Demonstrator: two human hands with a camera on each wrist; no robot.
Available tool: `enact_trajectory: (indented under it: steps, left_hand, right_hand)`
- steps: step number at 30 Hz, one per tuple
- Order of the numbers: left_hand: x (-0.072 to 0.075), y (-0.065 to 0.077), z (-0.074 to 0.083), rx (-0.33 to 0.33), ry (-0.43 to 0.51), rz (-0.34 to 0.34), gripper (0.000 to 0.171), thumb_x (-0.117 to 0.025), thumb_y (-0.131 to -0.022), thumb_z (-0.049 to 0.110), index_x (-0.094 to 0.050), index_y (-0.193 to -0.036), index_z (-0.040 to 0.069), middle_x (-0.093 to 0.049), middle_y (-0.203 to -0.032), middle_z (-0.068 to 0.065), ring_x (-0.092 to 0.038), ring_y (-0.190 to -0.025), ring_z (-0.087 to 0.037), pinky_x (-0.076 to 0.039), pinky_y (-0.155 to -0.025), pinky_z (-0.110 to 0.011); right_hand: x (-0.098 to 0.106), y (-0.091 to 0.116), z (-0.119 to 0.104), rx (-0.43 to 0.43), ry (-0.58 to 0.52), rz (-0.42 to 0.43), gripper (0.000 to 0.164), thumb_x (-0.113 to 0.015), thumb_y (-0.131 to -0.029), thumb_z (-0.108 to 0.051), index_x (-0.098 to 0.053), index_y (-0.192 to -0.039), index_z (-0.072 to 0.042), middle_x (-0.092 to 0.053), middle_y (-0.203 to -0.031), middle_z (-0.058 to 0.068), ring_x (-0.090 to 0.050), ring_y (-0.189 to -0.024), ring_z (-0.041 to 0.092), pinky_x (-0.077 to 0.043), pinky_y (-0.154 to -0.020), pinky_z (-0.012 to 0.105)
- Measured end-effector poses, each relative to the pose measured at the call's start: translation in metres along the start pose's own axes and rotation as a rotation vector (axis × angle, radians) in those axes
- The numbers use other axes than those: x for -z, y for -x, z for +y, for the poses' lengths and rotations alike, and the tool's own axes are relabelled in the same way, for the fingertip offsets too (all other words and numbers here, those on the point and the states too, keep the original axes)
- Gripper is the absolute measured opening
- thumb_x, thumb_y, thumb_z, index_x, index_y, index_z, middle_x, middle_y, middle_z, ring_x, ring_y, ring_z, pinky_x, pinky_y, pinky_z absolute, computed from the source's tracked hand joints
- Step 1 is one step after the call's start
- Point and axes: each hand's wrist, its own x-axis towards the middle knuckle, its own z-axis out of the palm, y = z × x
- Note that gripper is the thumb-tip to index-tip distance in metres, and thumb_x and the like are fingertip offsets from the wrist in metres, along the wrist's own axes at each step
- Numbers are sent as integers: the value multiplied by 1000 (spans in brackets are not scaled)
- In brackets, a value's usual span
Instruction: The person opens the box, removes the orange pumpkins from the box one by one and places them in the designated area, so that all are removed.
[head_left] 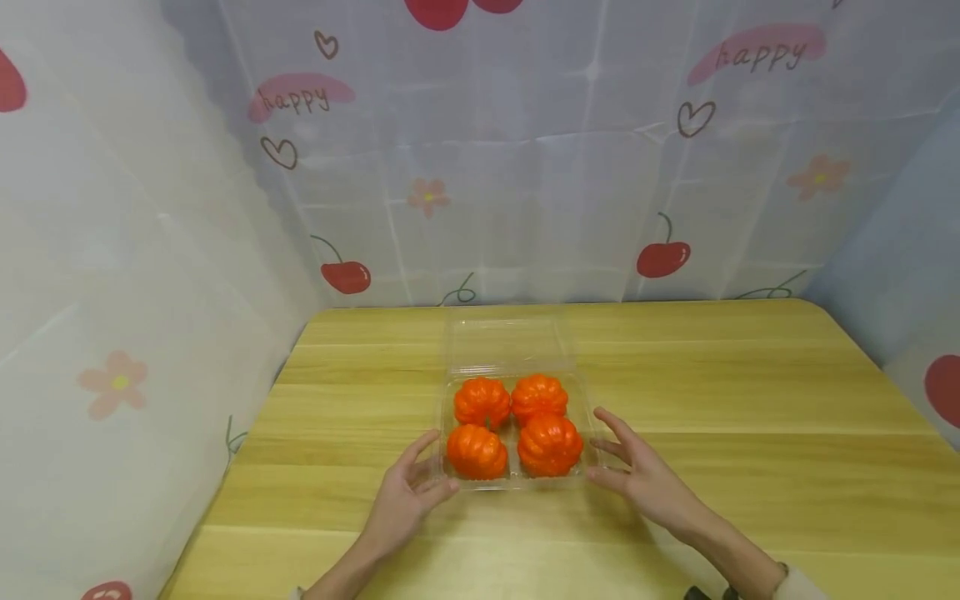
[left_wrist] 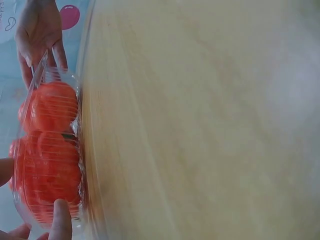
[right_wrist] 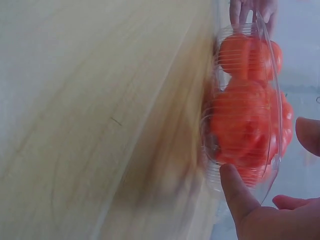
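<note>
your left hand (head_left: 401, 504) and right hand (head_left: 652, 483) are spreading their fingers along opposite sides of the clear container (head_left: 513, 460), which is sitting between them, holding four orange pumpkins (head_left: 551, 447).

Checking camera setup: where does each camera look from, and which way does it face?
Head: on the head, facing forward and down at box, pumpkins, table and backdrop; left hand and right hand show.
Left wrist: on that wrist, facing across the box; left hand near, right hand beyond.
Right wrist: on that wrist, facing the opposite way across it; right hand near, left hand beyond.
Both wrist views share the box, pumpkins and table.
</note>
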Motion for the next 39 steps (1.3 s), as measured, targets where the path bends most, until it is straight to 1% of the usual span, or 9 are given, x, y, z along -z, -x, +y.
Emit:
enact_trajectory:
  steps: [6,11,13,16,18,20,25,29,39]
  left_hand:
    - [2,-1,1,27,35,-12,79,-75,-85,7,-32,-151,2,-40,-140,-39,-51,-121,-51,-53,-91,-39]
    - [2,-4,1,10,6,17,77,-77,-81,2,-39,-147,3,-27,-156,-24,-39,-132,-50,-53,-92,-38]
    - [2,-6,1,-11,-22,28,75,-78,-79,1,-42,-145,3,-20,-160,-17,-34,-135,-49,-51,-95,-42]
    - [4,-10,1,-50,-43,25,75,-79,-79,1,-42,-144,2,-16,-161,-16,-30,-137,-49,-47,-99,-48]
    - [6,-13,1,-71,-42,13,76,-80,-79,2,-41,-144,2,-14,-162,-15,-29,-138,-48,-46,-99,-49]
    - [8,-15,1,-87,-35,-4,79,-80,-79,3,-39,-146,3,-12,-163,-13,-28,-139,-47,-47,-99,-49]
    - [13,-22,-3,-133,-69,-68,80,-81,-80,5,-39,-148,5,-13,-164,-7,-30,-139,-44,-48,-98,-50]
    - [16,-26,-5,-156,-114,-121,80,-82,-80,8,-40,-149,8,-17,-163,-7,-32,-138,-43,-48,-98,-49]
    - [21,-30,-4,-123,-88,-178,80,-82,-81,7,-38,-148,6,-19,-161,-6,-33,-137,-45,-50,-96,-46]
  right_hand:
    - [0,-1,-2,7,14,4,81,-69,-93,-17,-19,-157,-8,-22,-156,29,-32,-138,48,-44,-96,63]
    - [2,0,-4,26,38,-15,83,-71,-92,-18,-20,-156,-7,-19,-157,28,-29,-138,51,-46,-95,61]
    - [3,0,-8,45,59,-13,84,-72,-92,-19,-20,-156,-7,-17,-158,27,-25,-139,52,-42,-99,63]
    - [4,-1,-16,89,112,7,85,-73,-91,-22,-21,-156,-5,-16,-159,25,-20,-139,55,-32,-104,67]
    - [4,-2,-21,119,145,22,84,-74,-90,-25,-24,-155,-4,-17,-159,23,-18,-140,55,-25,-107,69]
    - [4,-3,-26,144,167,32,81,-74,-89,-25,-28,-153,-4,-21,-158,23,-20,-139,54,-24,-108,68]
    - [0,-12,-36,170,155,13,75,-76,-88,-22,-37,-149,-5,-31,-155,20,-26,-140,48,-28,-110,61]
    - [-5,-19,-43,174,142,-31,74,-77,-87,-22,-39,-148,-3,-34,-153,20,-28,-139,47,-32,-108,60]
    - [-15,-31,-46,178,143,-99,76,-77,-88,-23,-37,-148,2,-39,-148,24,-37,-134,43,-42,-102,57]
